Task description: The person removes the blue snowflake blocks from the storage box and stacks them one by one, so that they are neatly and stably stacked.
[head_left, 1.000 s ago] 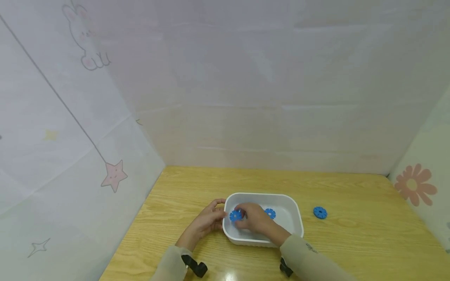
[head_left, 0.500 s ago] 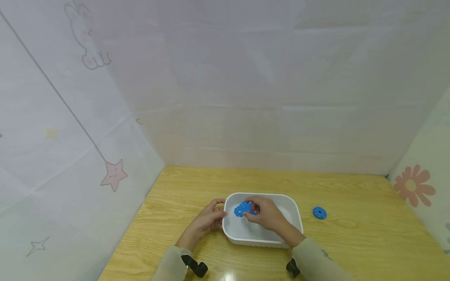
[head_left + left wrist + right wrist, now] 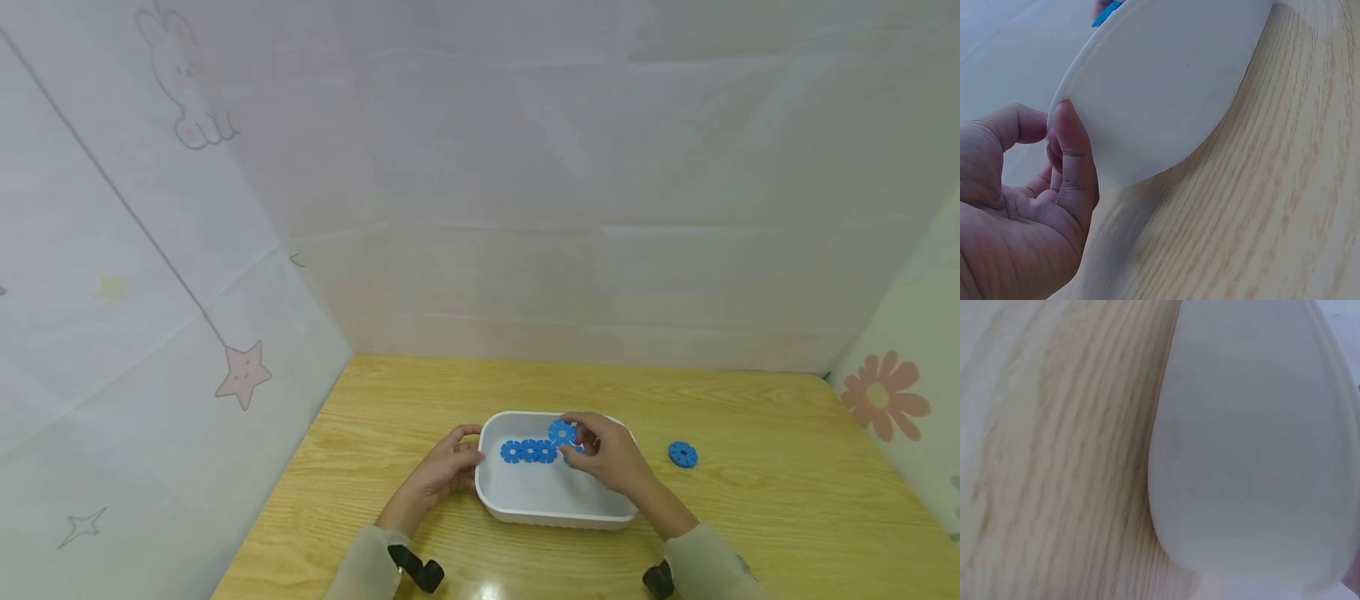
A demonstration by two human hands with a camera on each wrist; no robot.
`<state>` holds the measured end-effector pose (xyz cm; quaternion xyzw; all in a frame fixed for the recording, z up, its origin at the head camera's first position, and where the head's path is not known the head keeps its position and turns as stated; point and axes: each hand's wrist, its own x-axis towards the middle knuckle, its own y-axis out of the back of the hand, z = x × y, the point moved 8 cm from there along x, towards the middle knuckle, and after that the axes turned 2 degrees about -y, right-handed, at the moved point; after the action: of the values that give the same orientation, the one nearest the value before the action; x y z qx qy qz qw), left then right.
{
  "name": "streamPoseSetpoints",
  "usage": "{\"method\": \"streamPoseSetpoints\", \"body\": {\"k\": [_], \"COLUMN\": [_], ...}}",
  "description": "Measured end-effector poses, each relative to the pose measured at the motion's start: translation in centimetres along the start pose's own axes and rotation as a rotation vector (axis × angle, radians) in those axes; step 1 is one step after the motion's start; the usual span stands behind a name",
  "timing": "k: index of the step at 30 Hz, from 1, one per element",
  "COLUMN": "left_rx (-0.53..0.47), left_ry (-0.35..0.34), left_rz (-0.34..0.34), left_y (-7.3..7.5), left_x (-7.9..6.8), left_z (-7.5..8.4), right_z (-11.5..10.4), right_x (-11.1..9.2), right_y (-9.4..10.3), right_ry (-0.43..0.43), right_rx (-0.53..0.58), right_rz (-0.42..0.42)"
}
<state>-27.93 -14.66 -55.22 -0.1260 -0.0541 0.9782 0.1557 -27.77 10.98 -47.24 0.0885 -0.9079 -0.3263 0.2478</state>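
In the head view, a white plastic basin [image 3: 525, 492] sits on the wooden table. My left hand [image 3: 438, 471] holds its left end, thumb at the rim and fingers against the outer wall; the left wrist view shows this hand [image 3: 1041, 187] close up. My right hand [image 3: 611, 454] pinches a blue notched disc [image 3: 562, 432] over the basin's right half. Left of it, several similar blue discs [image 3: 530, 451] lie in a row inside; whether they are joined, I cannot tell. More blue shows behind the right fingers. The right wrist view mostly shows the basin's outer wall [image 3: 1247, 450].
Another blue disc [image 3: 682, 454], perhaps stacked, lies on the table [image 3: 765, 517] right of the basin. A pale printed cloth [image 3: 480, 208] stands behind the table and along its sides. Both wrists wear black camera mounts [image 3: 416, 568].
My right hand has moved rightward from the basin's left part, holding a blue disc. The discs inside now show as a row. The left hand stays at the rim.
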Motion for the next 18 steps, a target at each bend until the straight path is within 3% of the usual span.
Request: {"method": "streamPoseSetpoints", "body": {"k": [18], "left_rx": [-0.02], "left_ry": [0.003], "left_rz": [-0.008], "left_y": [-0.1], "left_x": [0.0], "left_z": [-0.1], "right_z": [3.5], "right_x": [-3.5], "right_y": [6.5], "right_ry": [-0.099], "right_rx": [-0.005], "right_rz": [0.102]}}
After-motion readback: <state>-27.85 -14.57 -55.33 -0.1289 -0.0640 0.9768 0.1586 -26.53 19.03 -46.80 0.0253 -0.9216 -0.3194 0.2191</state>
